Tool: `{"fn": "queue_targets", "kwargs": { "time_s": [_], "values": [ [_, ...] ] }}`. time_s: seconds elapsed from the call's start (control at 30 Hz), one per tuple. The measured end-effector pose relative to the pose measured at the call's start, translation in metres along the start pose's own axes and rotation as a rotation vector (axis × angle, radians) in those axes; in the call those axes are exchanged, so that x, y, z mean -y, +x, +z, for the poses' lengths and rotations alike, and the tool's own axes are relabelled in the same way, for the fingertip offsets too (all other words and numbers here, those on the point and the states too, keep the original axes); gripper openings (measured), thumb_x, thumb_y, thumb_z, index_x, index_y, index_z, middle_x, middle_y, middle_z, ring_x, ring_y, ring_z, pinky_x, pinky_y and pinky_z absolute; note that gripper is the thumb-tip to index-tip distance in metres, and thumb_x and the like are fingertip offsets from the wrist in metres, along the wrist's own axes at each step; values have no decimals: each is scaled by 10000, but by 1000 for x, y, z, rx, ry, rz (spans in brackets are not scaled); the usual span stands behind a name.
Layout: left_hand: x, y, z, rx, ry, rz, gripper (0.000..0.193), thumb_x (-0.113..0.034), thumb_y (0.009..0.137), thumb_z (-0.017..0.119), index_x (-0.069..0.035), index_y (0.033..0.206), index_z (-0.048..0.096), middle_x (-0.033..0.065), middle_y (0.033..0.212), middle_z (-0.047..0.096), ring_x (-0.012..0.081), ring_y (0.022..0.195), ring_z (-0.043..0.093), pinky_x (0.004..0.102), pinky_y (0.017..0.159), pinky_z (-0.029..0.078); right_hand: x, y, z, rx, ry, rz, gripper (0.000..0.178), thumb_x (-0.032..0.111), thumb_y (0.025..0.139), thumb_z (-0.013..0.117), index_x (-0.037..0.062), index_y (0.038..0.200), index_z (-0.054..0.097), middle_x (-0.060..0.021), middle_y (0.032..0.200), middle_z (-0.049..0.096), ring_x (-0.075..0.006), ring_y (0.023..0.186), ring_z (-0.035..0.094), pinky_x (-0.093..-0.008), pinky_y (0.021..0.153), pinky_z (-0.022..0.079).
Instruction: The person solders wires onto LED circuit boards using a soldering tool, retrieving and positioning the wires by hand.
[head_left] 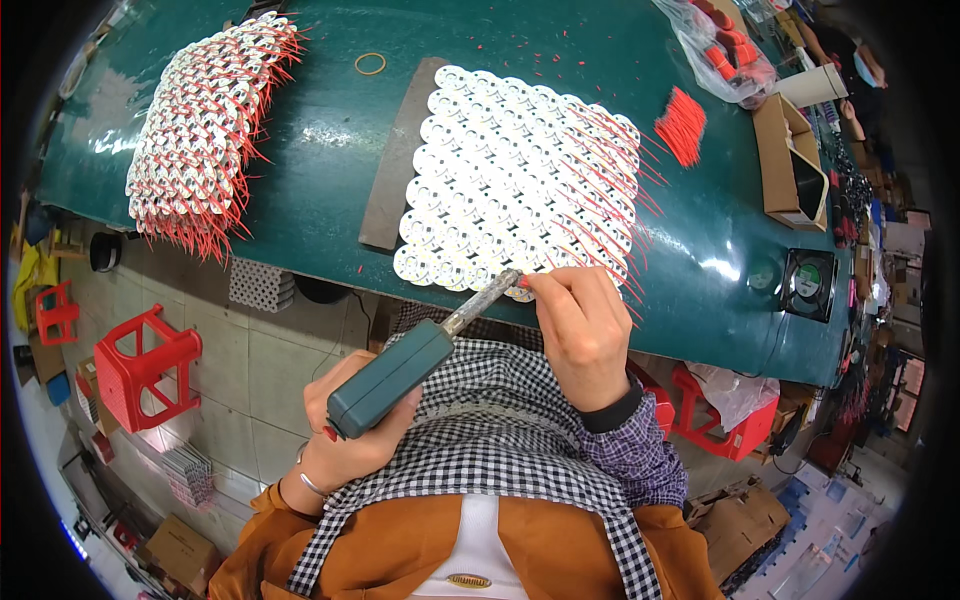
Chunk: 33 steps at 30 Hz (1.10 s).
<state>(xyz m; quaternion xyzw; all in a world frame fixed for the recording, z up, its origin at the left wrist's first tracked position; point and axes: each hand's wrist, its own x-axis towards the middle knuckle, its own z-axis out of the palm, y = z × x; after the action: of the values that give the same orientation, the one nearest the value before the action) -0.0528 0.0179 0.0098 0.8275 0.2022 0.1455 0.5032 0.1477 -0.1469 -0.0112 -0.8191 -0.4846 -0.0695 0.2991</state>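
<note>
Gripping a boxy, metal-barrelled tool (405,365) is the left hand (348,445).

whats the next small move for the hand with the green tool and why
Probably steady the green tool with the left hand: its metal tip sits at the near row of white discs, close beside the fingertips of the right hand.

Room over tbl (325,170) btwn L board stack (205,125) & grey slab (391,190); wire bundle (682,125) obstructs R of panel (500,170).
</note>
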Motion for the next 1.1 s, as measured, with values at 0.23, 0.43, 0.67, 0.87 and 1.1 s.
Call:
{"fn": "queue_targets", "kwargs": {
  "time_s": [0.23, 0.43, 0.67, 0.87, 1.1],
  "values": [
    [5, -14, -3, 22, -13, -106, 206, 3, 758, 788, 23, 955, 731, 129, 873, 695, 254, 707, 686, 320, 625, 540, 0, 0, -1, 7, 0, 4, 269, -47, 754, 701, -10, 1020, 695, -103, 907, 620, -265, 807, 612, -384, 703, 505],
    [5, -16, -5, 0, -39, -114, 240, 6, 756, 780, 30, 990, 734, 143, 908, 709, 259, 735, 699, 320, 674, 561, 6, 3, -7, -7, 6, 20, 262, -52, 739, 704, 3, 995, 711, -90, 890, 625, -256, 805, 615, -383, 699, 505],
    [5, -20, -7, -26, -36, -117, 261, 3, 749, 777, 37, 1004, 734, 150, 927, 715, 258, 749, 706, 320, 684, 564, 6, 0, -2, -21, 102, -8, 303, -82, 710, 709, -4, 1002, 727, -96, 892, 648, -255, 782, 622, -366, 656, 518],
    [4, -18, -9, -6, -17, -89, 242, -5, 752, 781, 38, 985, 733, 148, 922, 714, 264, 748, 705, 324, 671, 559, 5, -2, 2, -23, 101, 10, 323, -96, 696, 699, -4, 1004, 724, -101, 905, 657, -263, 792, 628, -369, 667, 526],
    [2, -16, -10, 6, -13, -98, 235, -8, 749, 789, 41, 972, 731, 143, 912, 712, 266, 744, 702, 326, 666, 557, 5, 0, 2, 4, 79, 1, 293, -88, 709, 688, -10, 989, 717, -101, 901, 643, -265, 795, 622, -369, 672, 525]
  ]
}}
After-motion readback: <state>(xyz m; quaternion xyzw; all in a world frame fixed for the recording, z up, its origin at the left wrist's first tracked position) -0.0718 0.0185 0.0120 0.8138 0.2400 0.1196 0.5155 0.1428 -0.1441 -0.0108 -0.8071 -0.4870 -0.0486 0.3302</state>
